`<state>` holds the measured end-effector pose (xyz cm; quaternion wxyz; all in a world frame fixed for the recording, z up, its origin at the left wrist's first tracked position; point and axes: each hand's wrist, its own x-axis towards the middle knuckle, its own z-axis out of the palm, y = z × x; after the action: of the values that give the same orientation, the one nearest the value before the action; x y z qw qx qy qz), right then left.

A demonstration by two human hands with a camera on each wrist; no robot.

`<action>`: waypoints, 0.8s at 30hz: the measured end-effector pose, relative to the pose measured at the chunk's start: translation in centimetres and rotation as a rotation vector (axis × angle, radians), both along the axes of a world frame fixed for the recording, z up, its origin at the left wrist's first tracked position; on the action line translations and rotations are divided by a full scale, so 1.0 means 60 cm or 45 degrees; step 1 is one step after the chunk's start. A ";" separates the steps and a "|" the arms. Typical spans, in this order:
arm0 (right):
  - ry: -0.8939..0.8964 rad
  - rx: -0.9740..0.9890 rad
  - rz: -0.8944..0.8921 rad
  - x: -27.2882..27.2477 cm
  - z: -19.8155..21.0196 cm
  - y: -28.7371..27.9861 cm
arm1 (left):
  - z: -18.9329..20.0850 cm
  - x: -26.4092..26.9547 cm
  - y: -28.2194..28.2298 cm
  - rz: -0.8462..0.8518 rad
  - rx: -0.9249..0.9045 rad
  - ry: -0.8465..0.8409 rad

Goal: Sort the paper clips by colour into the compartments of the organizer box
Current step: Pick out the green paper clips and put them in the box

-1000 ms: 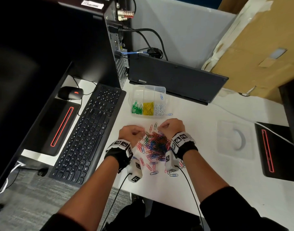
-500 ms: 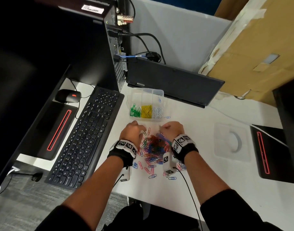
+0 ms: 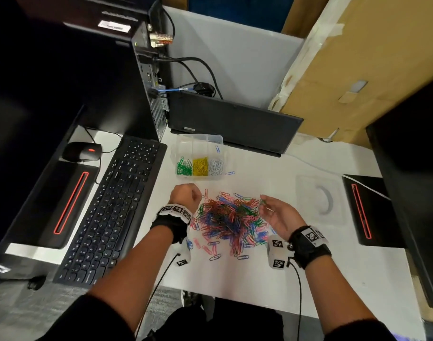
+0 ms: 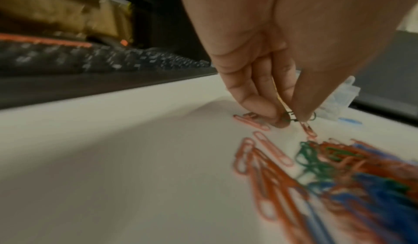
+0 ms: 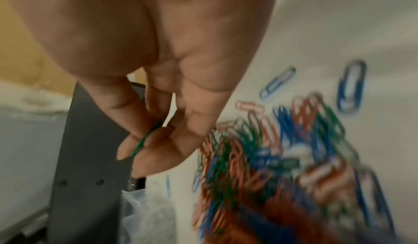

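A mixed pile of red, blue, green and pink paper clips lies on the white desk. Behind it stands the clear organizer box, whose front row holds green, yellow and white clips; one blue clip lies in a back compartment. My left hand is at the pile's left edge, its thumb and fingers pinching a green clip low over the desk. My right hand is at the pile's right edge, palm turned up, pinching a green clip between its fingertips.
A black keyboard and a mouse lie to the left. A dark laptop stands behind the box. A clear lid and a black device sit to the right. A stray blue clip lies beside the box.
My right hand has drawn back to the pile's right edge and turned palm up with a green clip. My left hand stays at the left edge.
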<state>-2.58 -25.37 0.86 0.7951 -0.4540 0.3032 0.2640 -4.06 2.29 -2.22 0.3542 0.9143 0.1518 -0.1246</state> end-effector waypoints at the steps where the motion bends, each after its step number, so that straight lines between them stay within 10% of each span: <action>1: 0.059 0.108 -0.072 -0.004 0.001 0.007 | -0.002 -0.005 -0.001 0.049 -0.065 -0.028; 9: 0.029 0.134 -0.184 -0.019 0.004 0.032 | 0.008 -0.030 -0.002 0.255 -0.440 0.029; 15: -0.397 -1.435 0.741 -0.001 -0.032 0.039 | 0.020 -0.035 -0.021 0.245 -0.448 0.119; 24: -0.591 -1.610 0.905 -0.007 -0.056 0.040 | 0.036 -0.027 -0.075 0.384 -0.740 0.212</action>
<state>-2.98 -22.96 -2.48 0.2943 -0.9373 0.0572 0.1778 -5.69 -2.22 -0.09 0.6009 0.7291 0.2718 -0.1829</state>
